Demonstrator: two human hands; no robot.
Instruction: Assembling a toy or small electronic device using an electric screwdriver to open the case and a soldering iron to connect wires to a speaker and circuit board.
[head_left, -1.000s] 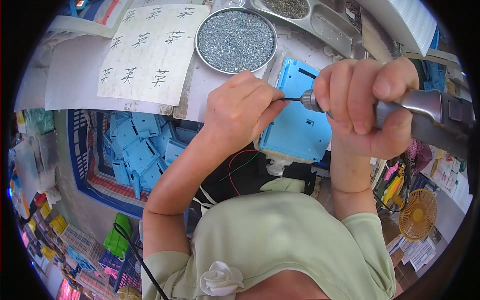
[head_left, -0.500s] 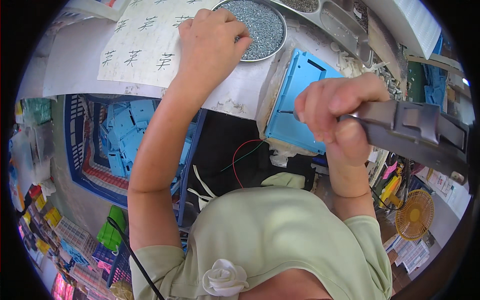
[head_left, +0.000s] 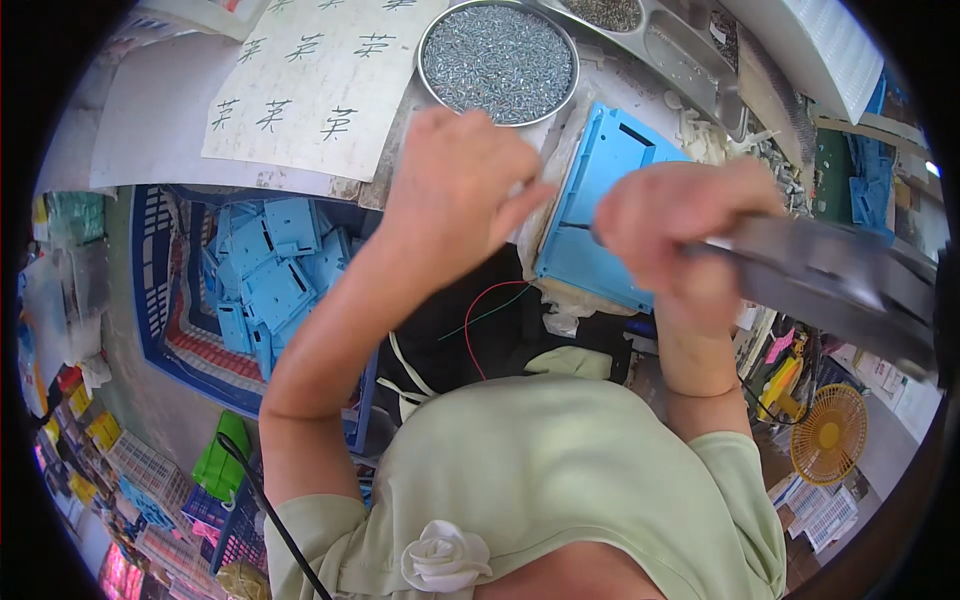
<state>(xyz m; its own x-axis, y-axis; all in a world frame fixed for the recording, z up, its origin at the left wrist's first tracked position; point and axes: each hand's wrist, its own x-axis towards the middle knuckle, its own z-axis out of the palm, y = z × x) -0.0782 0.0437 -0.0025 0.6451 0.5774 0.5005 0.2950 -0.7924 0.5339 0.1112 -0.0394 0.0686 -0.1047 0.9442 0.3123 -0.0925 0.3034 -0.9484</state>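
My left hand is slightly blurred, with curled fingers and the thumb against them, between the round metal dish of small silvery screws and a light-blue plastic panel. Whatever its fingertips may hold is hidden. Wrapped around a dark grey electric screwdriver is my right hand, also smeared by motion. The tool lies roughly level, its thin bit pointing left over the panel. This panel has a raised rim and a dark slot, and rests at the table's front edge.
A blue basket below the table at left holds several blue plastic parts. A paper sheet with handwriting lies left of the dish. A compartmented metal tray stands behind. Red and green wires hang below the panel.
My left hand has come away from the screw dish, back toward me and slightly right. The right hand and screwdriver have shifted only slightly and are now blurred.
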